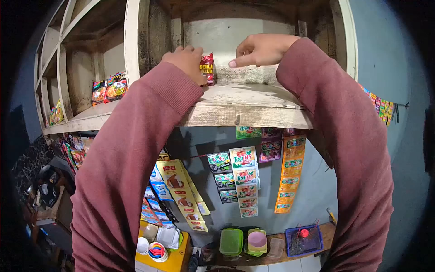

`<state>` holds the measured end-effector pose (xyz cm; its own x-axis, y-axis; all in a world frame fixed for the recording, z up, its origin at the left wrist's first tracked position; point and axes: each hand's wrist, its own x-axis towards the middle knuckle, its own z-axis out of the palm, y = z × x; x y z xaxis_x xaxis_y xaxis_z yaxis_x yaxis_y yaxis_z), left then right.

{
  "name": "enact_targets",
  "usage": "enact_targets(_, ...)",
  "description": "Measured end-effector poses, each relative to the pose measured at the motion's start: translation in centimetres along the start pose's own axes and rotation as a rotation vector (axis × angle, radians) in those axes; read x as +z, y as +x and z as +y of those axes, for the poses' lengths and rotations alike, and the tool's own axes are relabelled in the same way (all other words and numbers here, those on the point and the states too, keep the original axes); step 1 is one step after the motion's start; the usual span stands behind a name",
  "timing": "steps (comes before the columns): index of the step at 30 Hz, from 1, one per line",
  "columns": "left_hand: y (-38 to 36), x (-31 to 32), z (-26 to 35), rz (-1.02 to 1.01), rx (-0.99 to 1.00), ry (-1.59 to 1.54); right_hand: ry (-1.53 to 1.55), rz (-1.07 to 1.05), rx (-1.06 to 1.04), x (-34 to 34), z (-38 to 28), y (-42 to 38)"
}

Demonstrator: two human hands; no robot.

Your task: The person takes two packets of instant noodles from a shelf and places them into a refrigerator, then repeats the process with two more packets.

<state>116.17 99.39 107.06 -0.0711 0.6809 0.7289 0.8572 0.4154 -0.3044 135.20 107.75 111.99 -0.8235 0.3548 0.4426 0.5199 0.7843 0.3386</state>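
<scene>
A red packet with yellow lettering (208, 70) stands upright on the wooden shelf (244, 97), toward the left of the middle compartment. My left hand (186, 63) is at the packet's left side, its fingers partly bent over it; whether it grips the packet cannot be made out, as the back of the hand covers the contact. To the right, my right hand (263, 49) hovers above the shelf board, apart from the packet. Its thumb points left and its fingers are curled, with a gap between them and nothing seen inside.
Noodle packets (115, 87) stand in the left compartment behind a white upright post (132, 41). Sachet strips (244, 158) hang below the shelf's front edge. Lower down are a green container (231, 241), a blue tray (304, 248) and a yellow surface (176, 258) with tubs.
</scene>
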Motion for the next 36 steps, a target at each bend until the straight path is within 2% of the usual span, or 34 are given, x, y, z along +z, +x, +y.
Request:
enact_targets(3,-0.1,0.3,-0.4,0.002,-0.018,0.018,0.076,-0.083,0.037,-0.2,0.4,2.5)
enact_targets(5,0.0,0.1,-0.4,0.002,-0.026,0.01,-0.014,-0.023,-0.11,-0.3,0.9,4.4)
enact_targets(7,-0.2,-0.2,-0.3,-0.182,-0.075,-0.041,-0.059,-0.049,-0.099,-0.3,0.4,5.9)
enact_targets(8,-0.4,0.2,-0.2,-0.177,-0.083,-0.062,-0.084,-0.071,-0.089,-0.4,0.1,6.5)
enact_targets(10,-1.1,0.8,-0.3,-0.017,-0.052,0.006,-0.116,-0.099,-0.091,-0.3,-0.4,7.9)
enact_targets(13,-1.0,0.3,-0.3,0.007,-0.074,-0.015,-0.018,-0.187,-0.133,0.6,-0.5,10.2)
enact_targets(15,-0.9,-0.4,-0.1,-0.043,-0.1,0.007,-0.009,-0.088,-0.254,1.5,-0.4,11.2)
enact_targets(16,-0.5,-0.5,0.0,-0.091,-0.118,0.014,0.075,-0.103,-0.151,1.5,-0.9,10.6)
enact_targets(17,-0.3,-0.6,-0.1,-0.14,-0.133,0.02,0.069,-0.105,-0.158,1.8,-0.7,11.1)
enact_targets(19,-0.2,-0.7,-0.5,-0.148,-0.119,-0.001,0.227,0.012,-0.319,3.0,1.1,12.0)
enact_targets(20,-0.2,-0.8,-0.5,-0.137,-0.108,0.011,0.253,-0.029,-0.351,3.1,1.8,12.3)
enact_targets(21,-0.3,-1.0,-0.4,-0.126,-0.095,0.024,0.255,-0.031,-0.351,3.0,1.3,12.1)
enact_targets(23,-0.8,-1.3,-0.7,-0.106,-0.093,-0.012,0.311,-0.202,-0.161,3.2,0.3,11.7)
enact_targets(24,-0.9,-1.5,-0.6,-0.079,-0.087,-0.048,0.314,-0.191,-0.137,3.6,0.3,11.6)
enact_targets(26,-1.0,-1.1,-0.7,-0.012,-0.069,-0.038,0.253,-0.129,-0.222,4.4,0.6,12.0)
enact_targets(28,-0.9,-1.1,-0.5,0.054,-0.071,-0.02,0.224,-0.115,-0.207,3.7,-0.1,11.2)
enact_targets(31,-0.8,-1.0,-0.5,0.014,-0.102,0.013,0.183,-0.068,-0.228,3.7,-0.1,11.1)
enact_targets(33,-0.9,-0.9,-0.4,0.021,-0.084,0.02,0.182,-0.137,-0.319,3.6,-0.3,10.9)
enact_targets(34,-1.1,-1.1,-0.4,0.012,-0.077,0.027,0.193,-0.143,-0.178,3.1,-1.2,10.1)
enact_targets(36,-1.2,-1.2,-0.4,0.001,-0.075,0.023,0.2,-0.125,-0.24,3.7,-0.7,10.9)
